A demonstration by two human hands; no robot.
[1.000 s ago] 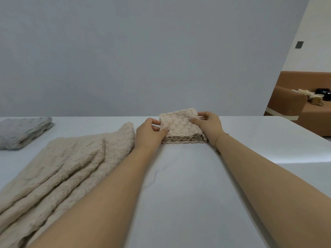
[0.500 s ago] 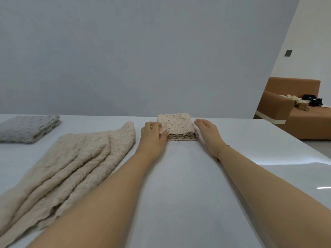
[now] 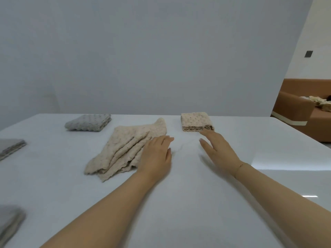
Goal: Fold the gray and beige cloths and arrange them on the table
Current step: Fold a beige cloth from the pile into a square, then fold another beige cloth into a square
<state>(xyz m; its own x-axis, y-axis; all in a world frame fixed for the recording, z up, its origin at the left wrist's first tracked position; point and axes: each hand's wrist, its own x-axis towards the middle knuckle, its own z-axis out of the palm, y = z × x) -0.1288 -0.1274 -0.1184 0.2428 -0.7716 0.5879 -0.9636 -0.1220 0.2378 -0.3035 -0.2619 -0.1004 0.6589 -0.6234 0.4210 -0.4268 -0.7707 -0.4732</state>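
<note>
While both hands rest empty over the white table (image 3: 197,203), one beige cloth is not yet folded. The left hand (image 3: 157,156) lies flat with fingers together and extended, its palm against the right edge of the loose beige cloth (image 3: 129,151), gripping nothing. The right hand (image 3: 217,149) is spread, fingers slightly apart, just short of the folded beige cloth (image 3: 196,121); whether a fingertip touches its near edge cannot be told.

Location: the loose beige cloth sits mid-table, left of centre. The folded beige cloth lies toward the far edge, to its right and apart from it. A folded gray cloth (image 3: 88,122) lies at far left; two more gray cloths (image 3: 10,147) and (image 3: 9,222) show partly at the left border, the nearer one blurred.

Orientation: the loose cloth's long axis runs diagonally, from a ragged near-left end to a narrow far-right corner. Long ridges follow that axis.

Handling, as judged: the knit appears soft, light and limp, with a bumpy texture that should resist slipping. It would likely sag and bunch if lifted by one point. Taking hold of two corners, far-right and near-left, and flattening the ridges first looks advisable. No fragility is expected.
</note>
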